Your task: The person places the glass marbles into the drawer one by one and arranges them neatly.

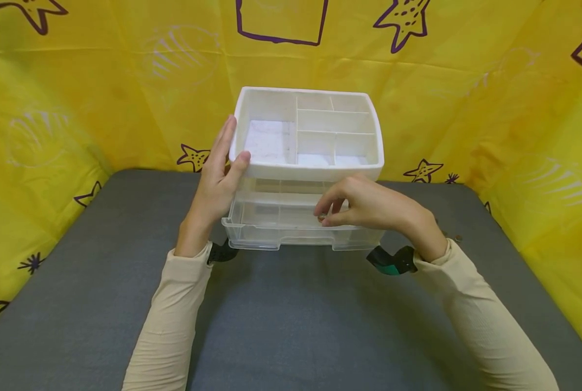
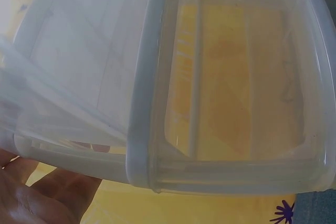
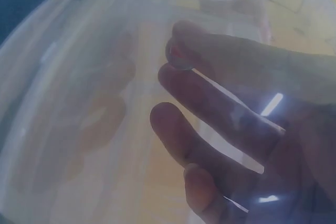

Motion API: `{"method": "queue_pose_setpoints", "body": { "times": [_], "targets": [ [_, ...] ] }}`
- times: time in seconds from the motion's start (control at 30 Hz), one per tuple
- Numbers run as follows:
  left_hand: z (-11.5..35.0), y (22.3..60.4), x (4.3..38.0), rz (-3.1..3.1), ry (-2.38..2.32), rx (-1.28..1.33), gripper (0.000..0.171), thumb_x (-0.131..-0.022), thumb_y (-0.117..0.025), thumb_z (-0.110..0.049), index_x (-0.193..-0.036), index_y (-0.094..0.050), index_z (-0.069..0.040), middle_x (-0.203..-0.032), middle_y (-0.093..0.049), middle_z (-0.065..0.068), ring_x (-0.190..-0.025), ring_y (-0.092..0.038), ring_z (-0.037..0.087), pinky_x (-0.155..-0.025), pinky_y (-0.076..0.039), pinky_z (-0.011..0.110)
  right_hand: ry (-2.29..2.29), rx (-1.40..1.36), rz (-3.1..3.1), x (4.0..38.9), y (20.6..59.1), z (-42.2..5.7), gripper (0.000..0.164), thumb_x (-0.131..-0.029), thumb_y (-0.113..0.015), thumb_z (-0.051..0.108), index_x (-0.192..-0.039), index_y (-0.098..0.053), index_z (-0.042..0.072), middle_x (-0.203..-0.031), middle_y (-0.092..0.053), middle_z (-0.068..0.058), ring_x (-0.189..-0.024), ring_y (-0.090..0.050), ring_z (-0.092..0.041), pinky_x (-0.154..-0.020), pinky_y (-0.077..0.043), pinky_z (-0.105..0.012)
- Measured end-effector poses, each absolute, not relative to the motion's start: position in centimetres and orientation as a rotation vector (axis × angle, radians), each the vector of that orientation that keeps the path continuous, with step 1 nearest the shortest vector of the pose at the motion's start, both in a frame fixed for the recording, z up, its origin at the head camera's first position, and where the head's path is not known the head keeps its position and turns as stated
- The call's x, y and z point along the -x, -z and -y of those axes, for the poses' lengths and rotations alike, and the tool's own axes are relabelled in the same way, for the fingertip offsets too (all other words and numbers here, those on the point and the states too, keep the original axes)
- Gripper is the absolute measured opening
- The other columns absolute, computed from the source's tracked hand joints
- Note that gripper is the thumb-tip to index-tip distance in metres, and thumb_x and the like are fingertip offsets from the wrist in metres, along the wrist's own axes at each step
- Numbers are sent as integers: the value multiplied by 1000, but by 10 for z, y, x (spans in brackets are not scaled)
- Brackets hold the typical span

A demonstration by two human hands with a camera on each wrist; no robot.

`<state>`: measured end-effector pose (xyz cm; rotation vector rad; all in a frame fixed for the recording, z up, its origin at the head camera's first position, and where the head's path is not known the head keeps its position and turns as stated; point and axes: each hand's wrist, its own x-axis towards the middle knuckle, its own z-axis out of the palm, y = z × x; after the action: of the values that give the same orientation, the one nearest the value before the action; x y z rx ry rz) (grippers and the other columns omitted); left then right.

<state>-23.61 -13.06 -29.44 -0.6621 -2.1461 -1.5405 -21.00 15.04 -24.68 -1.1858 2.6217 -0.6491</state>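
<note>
A white plastic drawer organizer [image 1: 309, 172] with a divided top tray stands on the grey table. Beneath that tray, a clear drawer [image 1: 254, 233] is pulled out toward me. My left hand [image 1: 215, 182] rests against the organizer's left side, fingers straight along the wall and thumb on the front corner of the rim. Over the drawer, my right hand [image 1: 369, 203] pinches a small glass marble [image 3: 178, 55] between thumb and fingertip; some red shows in it. The right wrist view sees these fingers through clear plastic, hazily.
A few small round things [image 1: 459, 238] lie on the grey table [image 1: 291, 326], right of the organizer and partly behind my right wrist. Yellow cloth [image 1: 125, 98] with dark star drawings hangs behind and along both sides.
</note>
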Motion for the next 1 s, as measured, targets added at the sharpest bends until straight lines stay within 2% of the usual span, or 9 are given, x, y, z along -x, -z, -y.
{"method": "queue_pose_setpoints", "body": {
  "times": [0.17, 0.5, 0.77, 1.0],
  "targets": [
    [131, 294, 236, 2146, 1537, 662, 63, -103, -50, -12, -159, -22, -12, -167, -16, 0, -152, -17, 12, -123, -23, 43, 636, 1178, -2595, 211, 246, -149, 14, -88, -73, 10, -100, -79, 14, -96, -76, 6, -85, -68, -10, -77, -57, -29],
    [130, 296, 236, 2117, 1494, 673, 63, -102, -52, -13, -158, -23, -8, -166, -19, 5, -152, -18, 15, -124, -21, 41, 608, 1168, -2585, 211, 246, -147, 18, -86, -73, 7, -94, -80, 21, -92, -76, 10, -82, -66, -9, -75, -56, -28],
    [131, 296, 237, 2126, 1519, 676, 63, -103, -50, -13, -158, -22, -10, -167, -17, 3, -152, -19, 15, -122, -25, 46, 669, 1126, -2613, 209, 244, -152, 16, -85, -77, 11, -100, -79, 18, -97, -76, 8, -85, -66, -10, -75, -56, -31],
    [131, 296, 237, 2136, 1524, 671, 62, -103, -50, -10, -159, -23, -13, -167, -17, -1, -151, -21, 12, -121, -28, 44, 709, 1143, -2665, 203, 240, -158, 18, -86, -78, 16, -104, -78, 17, -100, -75, 3, -88, -66, -9, -77, -56, -31]
  ]
}}
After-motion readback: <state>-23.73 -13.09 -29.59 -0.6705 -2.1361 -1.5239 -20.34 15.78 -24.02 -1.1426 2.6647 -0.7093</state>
